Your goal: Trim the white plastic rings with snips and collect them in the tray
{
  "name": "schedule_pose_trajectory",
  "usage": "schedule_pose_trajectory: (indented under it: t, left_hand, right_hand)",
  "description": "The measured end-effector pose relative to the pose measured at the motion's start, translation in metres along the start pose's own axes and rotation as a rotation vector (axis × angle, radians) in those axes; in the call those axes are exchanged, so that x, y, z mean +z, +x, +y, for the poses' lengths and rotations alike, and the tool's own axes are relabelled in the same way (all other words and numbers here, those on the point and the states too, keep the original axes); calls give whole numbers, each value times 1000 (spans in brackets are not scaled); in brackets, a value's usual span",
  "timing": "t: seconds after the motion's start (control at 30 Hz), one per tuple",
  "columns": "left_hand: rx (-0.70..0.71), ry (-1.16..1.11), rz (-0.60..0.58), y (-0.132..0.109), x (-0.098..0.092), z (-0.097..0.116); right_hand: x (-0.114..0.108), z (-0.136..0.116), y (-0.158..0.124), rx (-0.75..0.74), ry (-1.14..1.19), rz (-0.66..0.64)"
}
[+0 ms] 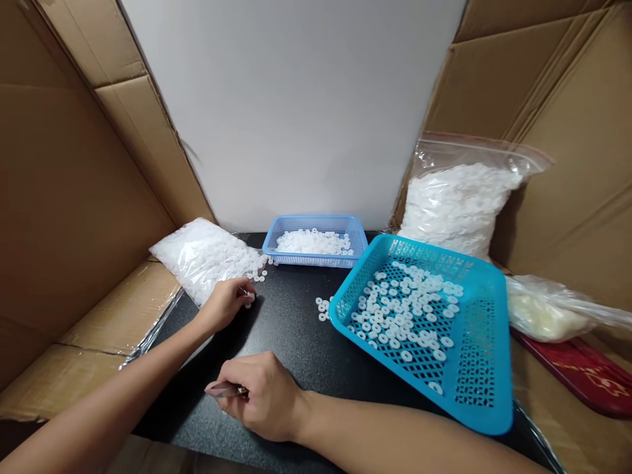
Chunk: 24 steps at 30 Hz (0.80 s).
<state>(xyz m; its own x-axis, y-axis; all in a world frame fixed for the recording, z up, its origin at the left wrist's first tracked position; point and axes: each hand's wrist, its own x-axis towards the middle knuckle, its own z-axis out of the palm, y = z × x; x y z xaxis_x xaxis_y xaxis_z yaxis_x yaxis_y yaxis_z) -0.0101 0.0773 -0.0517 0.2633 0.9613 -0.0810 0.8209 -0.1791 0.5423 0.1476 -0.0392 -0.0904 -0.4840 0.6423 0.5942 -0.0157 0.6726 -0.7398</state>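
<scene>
My left hand (228, 304) is closed in a pinch over the black tabletop, its fingertips at small white plastic rings (250, 299) beside a clear bag of white pieces (202, 253). Nearer to me, my right hand (266, 395) is wrapped round a small knife. Its short metal blade (224, 390) points left along the thumb; the handle is hidden in the fist. To the right, a turquoise basket (484, 336) sits at a slant with many white rings spread over its mesh floor. A smaller blue basket (316, 261) at the back holds a heap of white rings.
Loose rings (322, 308) lie by the turquoise basket's left corner. A large zip bag of white pieces (454, 204) leans at the back right. Beyond the basket are a tied plastic bag (548, 313) and a red object (587, 378). Cardboard walls (74, 145) stand at both sides.
</scene>
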Motion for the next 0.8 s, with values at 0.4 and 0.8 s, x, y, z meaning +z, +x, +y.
schedule_pose_trajectory:
  t: [0.4,0.8]
  left_hand:
    - [45,-495,23,-2,-11,26]
    - [-22,-1242,-239,-27,-4,52]
  right_hand:
    - [-31,8,16,38,-51,468]
    - [-58,24,18,33,-162,535]
